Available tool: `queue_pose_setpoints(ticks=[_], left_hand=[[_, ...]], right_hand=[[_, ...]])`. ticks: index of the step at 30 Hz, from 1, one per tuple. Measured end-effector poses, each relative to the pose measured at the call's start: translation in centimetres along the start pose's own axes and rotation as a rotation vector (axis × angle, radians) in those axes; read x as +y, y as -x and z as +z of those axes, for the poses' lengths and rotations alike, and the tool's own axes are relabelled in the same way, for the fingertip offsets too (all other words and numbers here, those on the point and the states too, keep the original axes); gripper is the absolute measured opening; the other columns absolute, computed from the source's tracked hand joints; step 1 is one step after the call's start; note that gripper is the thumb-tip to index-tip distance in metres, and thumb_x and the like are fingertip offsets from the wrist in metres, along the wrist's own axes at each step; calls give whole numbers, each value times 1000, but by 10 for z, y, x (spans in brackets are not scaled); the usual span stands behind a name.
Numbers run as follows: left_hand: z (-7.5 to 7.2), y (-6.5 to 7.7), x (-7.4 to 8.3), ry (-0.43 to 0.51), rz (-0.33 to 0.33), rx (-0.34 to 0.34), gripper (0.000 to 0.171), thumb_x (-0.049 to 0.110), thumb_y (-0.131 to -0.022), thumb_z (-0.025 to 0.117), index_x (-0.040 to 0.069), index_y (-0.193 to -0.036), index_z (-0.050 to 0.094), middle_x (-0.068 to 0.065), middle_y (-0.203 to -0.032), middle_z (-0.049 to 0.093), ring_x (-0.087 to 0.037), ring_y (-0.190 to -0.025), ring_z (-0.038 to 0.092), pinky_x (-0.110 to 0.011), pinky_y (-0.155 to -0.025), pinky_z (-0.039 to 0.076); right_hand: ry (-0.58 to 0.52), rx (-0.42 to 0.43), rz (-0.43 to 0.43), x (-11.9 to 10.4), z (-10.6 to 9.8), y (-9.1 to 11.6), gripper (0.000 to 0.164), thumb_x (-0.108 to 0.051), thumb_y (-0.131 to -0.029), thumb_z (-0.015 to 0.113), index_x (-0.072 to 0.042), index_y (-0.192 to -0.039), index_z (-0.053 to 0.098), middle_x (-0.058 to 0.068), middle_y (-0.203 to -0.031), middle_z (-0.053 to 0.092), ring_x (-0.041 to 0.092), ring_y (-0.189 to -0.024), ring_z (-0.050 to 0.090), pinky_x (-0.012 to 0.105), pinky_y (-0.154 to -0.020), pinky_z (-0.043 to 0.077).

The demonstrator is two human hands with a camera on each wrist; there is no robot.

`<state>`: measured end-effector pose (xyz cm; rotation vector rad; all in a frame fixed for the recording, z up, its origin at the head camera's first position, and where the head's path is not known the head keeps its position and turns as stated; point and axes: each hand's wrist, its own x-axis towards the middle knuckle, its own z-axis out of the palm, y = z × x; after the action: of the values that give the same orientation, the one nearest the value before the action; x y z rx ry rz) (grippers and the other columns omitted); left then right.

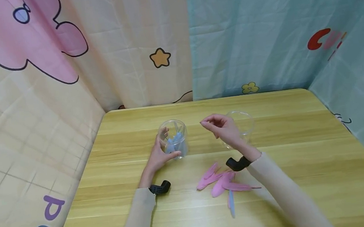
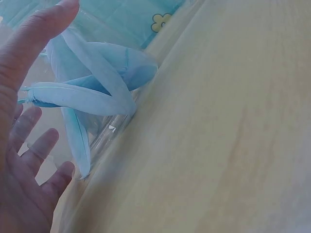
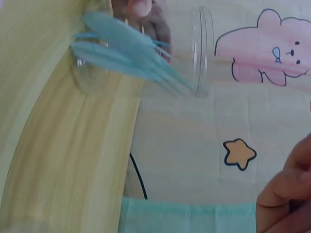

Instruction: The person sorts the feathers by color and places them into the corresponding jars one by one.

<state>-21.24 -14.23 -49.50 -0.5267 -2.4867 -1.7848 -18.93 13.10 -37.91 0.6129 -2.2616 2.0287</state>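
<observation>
My left hand (image 1: 160, 154) grips a clear jar (image 1: 172, 124), thumb on the near side and fingers around its far side. Light blue feathers (image 2: 82, 94) lean at various angles inside it. In the right wrist view, the jar's feathers (image 3: 121, 48) show through its transparent wall. To the right of that jar, my right hand (image 1: 225, 129) hovers with curled fingers, thumb tip against the index finger. Nothing shows between those fingers (image 3: 286, 191). A second clear jar (image 1: 247, 120) stands partly hidden behind the right hand and wrist.
Pink feathers (image 1: 223, 184) lie in a loose pile on the wooden table (image 1: 129, 211), nearer than the jars. One blue feather (image 1: 232, 204) pokes out from the pile's near side. Patterned curtains (image 1: 137, 28) border the table at the back and sides.
</observation>
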Motion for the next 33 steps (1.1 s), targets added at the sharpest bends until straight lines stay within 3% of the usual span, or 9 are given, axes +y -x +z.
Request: queue_pose_setpoints(ticks=[4,7,11,14,18,24,33], left_hand=[[-1,0,1,-3,-5,1,104,25,-70,86,17,-149,20,-4,-150,32,-23,-135,28,-54,-107,20],[-1,0,2,-3,-7,2,103,25,-70,86,19,-149,20,-5,-150,32,-23,-135,28,-55,-107,19],[-1,-1,3,-3,-4,1,102,24,-70,86,18,-149,21,-5,-150,32,-24,-135,28,-54,-107,19],[-2,-1,2,1,-4,-2,102,24,-70,86,16,-148,21,-7,-150,32,-24,-135,28,-54,-107,19],[-2,1,3,7,-14,-4,103,22,-70,86,17,-149,20,-8,-150,31,-24,-135,28,-55,-106,20],[-1,1,2,-2,-13,-2,103,23,-70,86,21,-149,20,-6,-150,32,-23,-135,28,-55,-107,20],[-1,-2,1,1,-17,-7,104,23,-70,86,16,-149,20,-3,-150,32,-23,-136,28,-54,-107,20]], right_hand=[[125,-175,20,15,-30,14,10,-6,-91,64,1,-97,69,3,-69,57,12,-48,38,27,-44,35],[325,-292,21,24,-44,31,10,-18,-89,68,-8,-89,71,-1,-62,52,10,-50,38,24,-45,32],[614,-390,142,36,-51,62,21,-34,-87,70,-16,-76,70,-10,-59,49,6,-52,39,23,-47,31],[747,-408,288,45,-49,84,27,-38,-84,70,-18,-66,67,-12,-55,46,6,-50,38,24,-46,30],[864,-335,403,51,-37,104,34,-43,-80,73,-22,-57,59,-12,-52,44,8,-49,40,26,-46,28],[896,-216,445,56,-20,118,39,-43,-76,76,-21,-54,51,-11,-52,43,9,-50,42,26,-46,28],[711,-179,484,60,-17,125,22,-29,-75,78,-18,-65,63,-9,-60,52,11,-55,46,28,-49,33]])
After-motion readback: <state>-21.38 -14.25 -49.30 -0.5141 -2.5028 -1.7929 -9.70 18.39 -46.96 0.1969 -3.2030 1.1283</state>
